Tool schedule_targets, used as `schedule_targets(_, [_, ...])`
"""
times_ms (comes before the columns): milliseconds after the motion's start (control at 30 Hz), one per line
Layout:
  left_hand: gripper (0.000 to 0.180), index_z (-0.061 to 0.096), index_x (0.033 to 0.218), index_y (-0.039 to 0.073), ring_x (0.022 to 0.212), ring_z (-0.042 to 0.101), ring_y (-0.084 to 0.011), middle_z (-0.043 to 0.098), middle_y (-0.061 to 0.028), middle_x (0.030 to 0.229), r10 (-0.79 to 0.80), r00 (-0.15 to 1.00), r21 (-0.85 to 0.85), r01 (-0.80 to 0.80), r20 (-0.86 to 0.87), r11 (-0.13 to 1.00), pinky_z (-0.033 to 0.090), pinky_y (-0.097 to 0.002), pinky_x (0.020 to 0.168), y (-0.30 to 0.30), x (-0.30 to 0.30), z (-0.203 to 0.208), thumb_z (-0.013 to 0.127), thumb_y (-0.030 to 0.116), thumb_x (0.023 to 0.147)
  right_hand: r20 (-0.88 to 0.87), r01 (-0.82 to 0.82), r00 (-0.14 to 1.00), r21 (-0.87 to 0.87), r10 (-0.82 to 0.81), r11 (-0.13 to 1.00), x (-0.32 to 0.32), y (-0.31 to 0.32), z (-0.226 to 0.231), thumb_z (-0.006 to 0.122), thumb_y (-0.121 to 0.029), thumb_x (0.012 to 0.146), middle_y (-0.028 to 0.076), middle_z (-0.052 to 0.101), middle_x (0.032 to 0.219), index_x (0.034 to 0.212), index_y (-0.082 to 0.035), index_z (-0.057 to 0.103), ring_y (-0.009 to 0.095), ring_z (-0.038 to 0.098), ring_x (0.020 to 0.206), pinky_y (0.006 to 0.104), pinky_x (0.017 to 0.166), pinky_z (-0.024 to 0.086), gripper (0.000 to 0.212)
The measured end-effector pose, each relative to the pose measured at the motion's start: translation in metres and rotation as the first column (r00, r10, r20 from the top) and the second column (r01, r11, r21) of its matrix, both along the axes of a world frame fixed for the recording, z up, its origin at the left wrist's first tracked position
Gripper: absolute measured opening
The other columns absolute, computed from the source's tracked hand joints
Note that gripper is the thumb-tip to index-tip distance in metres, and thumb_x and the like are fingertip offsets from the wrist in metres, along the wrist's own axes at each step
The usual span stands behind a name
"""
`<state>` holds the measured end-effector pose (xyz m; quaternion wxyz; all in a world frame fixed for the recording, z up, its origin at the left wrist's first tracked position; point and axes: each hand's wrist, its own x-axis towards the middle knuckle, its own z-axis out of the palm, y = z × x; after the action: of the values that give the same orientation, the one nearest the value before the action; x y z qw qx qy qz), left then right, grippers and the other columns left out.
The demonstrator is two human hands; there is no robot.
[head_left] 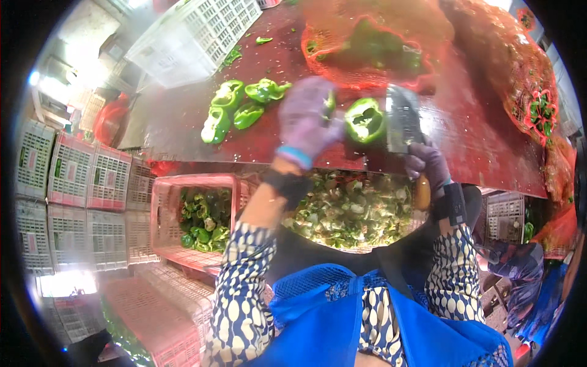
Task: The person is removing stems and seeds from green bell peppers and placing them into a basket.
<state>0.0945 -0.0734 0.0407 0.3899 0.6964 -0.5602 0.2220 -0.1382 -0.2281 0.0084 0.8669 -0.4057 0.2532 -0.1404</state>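
Note:
My right hand [431, 164], in a purple glove, grips a cleaver [402, 119] by its wooden handle. The broad blade stands just right of a cut green bell pepper [365, 120], whose hollow inside faces up on the red table. My left hand [307, 117], also gloved and blurred by motion, is closed around a green bell pepper piece [330, 105]; only a sliver shows past the fingers. Left of that hand lie several cut pepper pieces [247, 115] in a loose group.
An orange mesh sack [367, 43] of peppers lies open at the table's far side. A white crate [195, 43] stands far left. Below the table edge are a heap of pepper scraps [358, 211] and a pink crate [192, 180] with peppers. Stacked crates [67, 171] line the left.

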Motion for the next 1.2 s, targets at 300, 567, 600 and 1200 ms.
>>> schedule_targets(300, [0.058, 0.061, 0.126, 0.028, 0.127, 0.046, -0.0331, 0.051, -0.0086, 0.138, -0.223, 0.965, 0.569, 0.105, 0.141, 0.815, 0.045, -0.051, 0.094, -0.044, -0.009, -0.03, 0.074, 0.033, 0.069, 0.066, 0.312, 0.95, -0.126, -0.306, 0.942, -0.02, -0.032, -0.039, 0.056, -0.006, 0.09, -0.002, 0.046, 0.062, 0.105, -0.007, 0.051, 0.01, 0.044, 0.045, 0.029, 0.039, 0.041, 0.016])
schedule_targets(567, [0.064, 0.055, 0.132, 0.026, 0.131, 0.043, -0.0311, 0.049, -0.0084, 0.136, 0.028, 0.957, 0.521, -0.181, 0.288, 0.834, 0.043, -0.0443, 0.101, 0.064, 0.116, -0.03, 0.076, 0.038, 0.073, 0.081, 0.311, 0.95, -0.163, -0.301, 0.937, -0.006, -0.018, -0.028, 0.056, -0.001, 0.086, 0.002, 0.05, 0.058, 0.102, -0.002, 0.051, 0.013, 0.047, 0.04, 0.0306, 0.038, 0.043, 0.017])
schedule_targets(600, [0.058, 0.059, 0.128, 0.022, 0.131, 0.044, -0.0319, 0.049, -0.0084, 0.139, 0.117, 0.954, 0.589, -0.264, 0.276, 0.764, 0.042, -0.0441, 0.103, 0.06, 0.121, -0.024, 0.076, 0.035, 0.074, 0.073, 0.321, 0.947, -0.177, -0.313, 0.93, -0.01, -0.021, -0.032, 0.056, -0.002, 0.086, 0.002, 0.05, 0.058, 0.102, -0.001, 0.052, 0.013, 0.048, 0.04, 0.0305, 0.038, 0.043, 0.016])
schedule_targets(1200, [0.077, 0.051, 0.128, 0.009, 0.123, 0.049, -0.0387, 0.05, -0.0176, 0.131, 0.221, 0.973, 0.324, -0.19, -0.061, 0.927, 0.042, -0.045, 0.105, -0.299, 0.083, 0.019, 0.084, 0.036, 0.065, -0.025, 0.31, 0.943, -0.295, -0.332, 0.904, -0.01, -0.02, -0.013, 0.053, -0.002, 0.084, 0.004, 0.056, 0.063, 0.106, 0.001, 0.053, 0.012, 0.054, 0.045, 0.0285, 0.043, 0.046, 0.022])
